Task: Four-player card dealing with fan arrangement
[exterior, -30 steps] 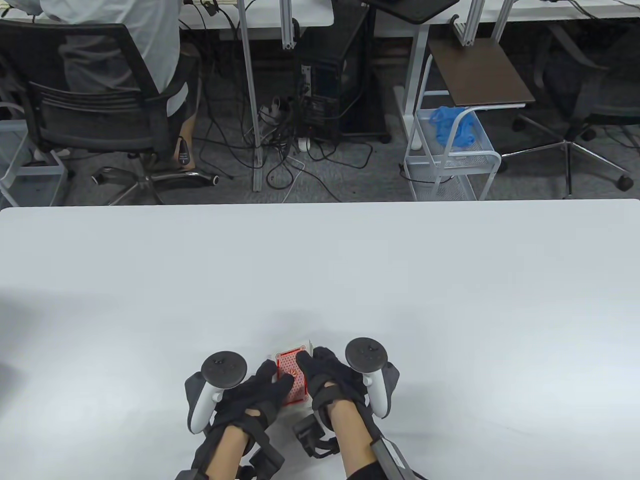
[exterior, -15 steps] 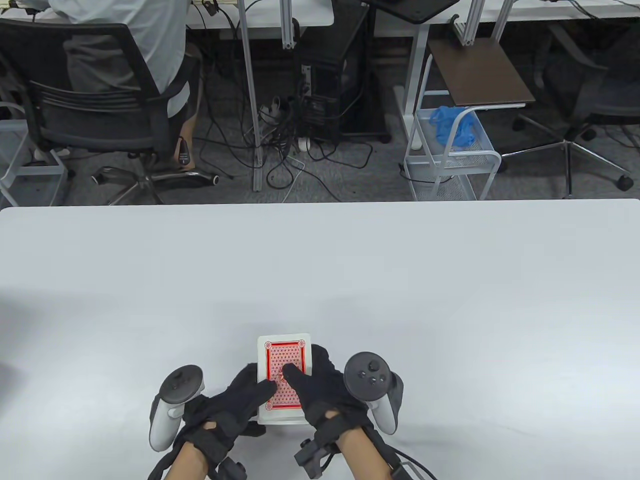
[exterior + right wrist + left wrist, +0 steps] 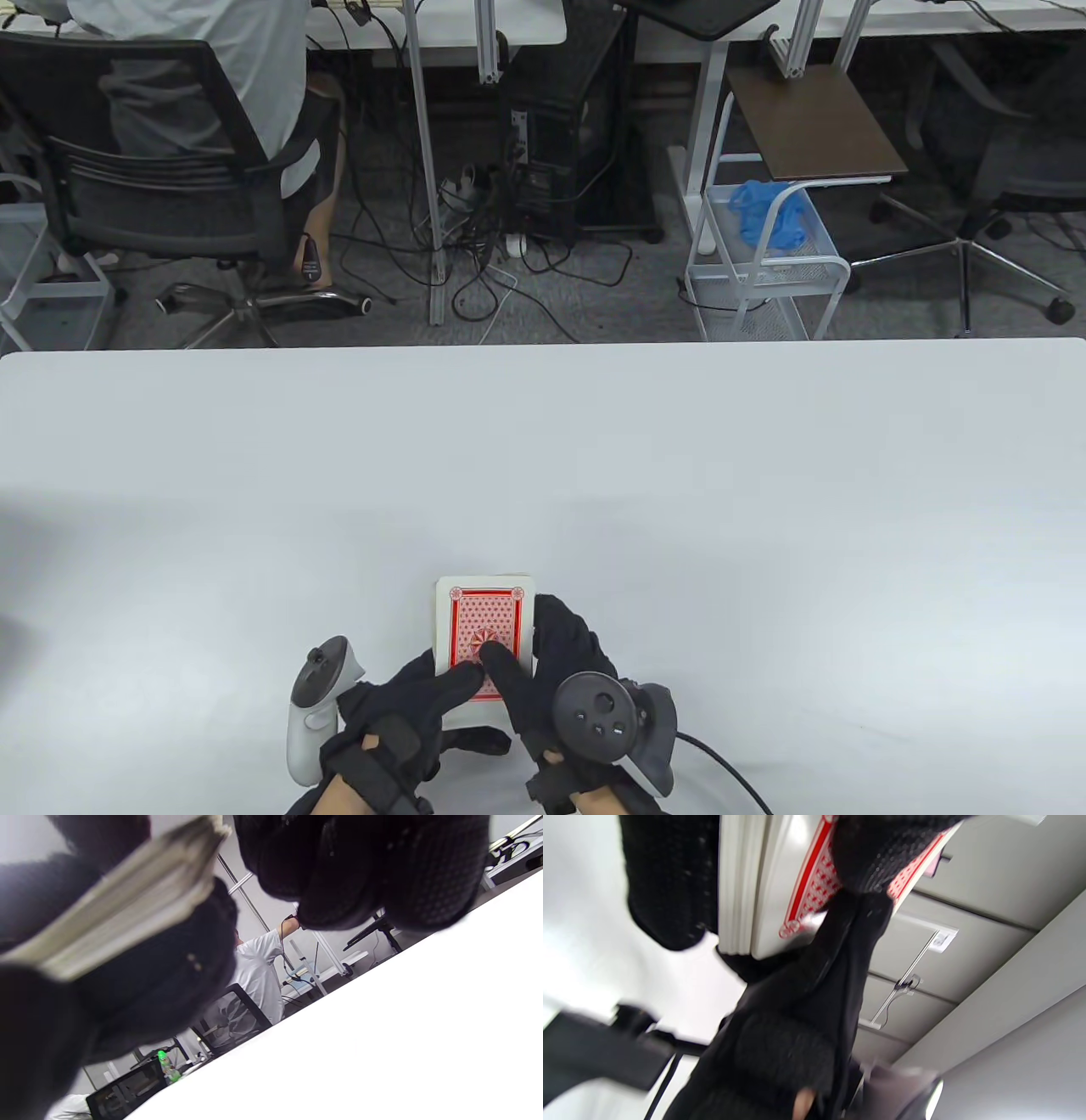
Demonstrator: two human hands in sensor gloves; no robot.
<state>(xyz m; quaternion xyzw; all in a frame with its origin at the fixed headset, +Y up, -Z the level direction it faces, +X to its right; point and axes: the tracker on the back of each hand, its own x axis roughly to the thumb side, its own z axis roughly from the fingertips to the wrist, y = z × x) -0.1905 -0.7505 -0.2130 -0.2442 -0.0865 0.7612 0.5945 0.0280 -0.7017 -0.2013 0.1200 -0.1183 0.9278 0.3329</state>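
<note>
Between both hands, the deck of cards (image 3: 484,649) is held face down just above the table (image 3: 543,458). Left hand (image 3: 399,709) cups it from below, thumb across the top card; right hand (image 3: 543,679) grips its right edge, thumb on the red back. No cards lie dealt beyond the hands, so dealing appears not yet begun: all four fans remain.

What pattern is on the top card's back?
Red geometric lattice inside a white border on the top card; clearest in table view.
</note>
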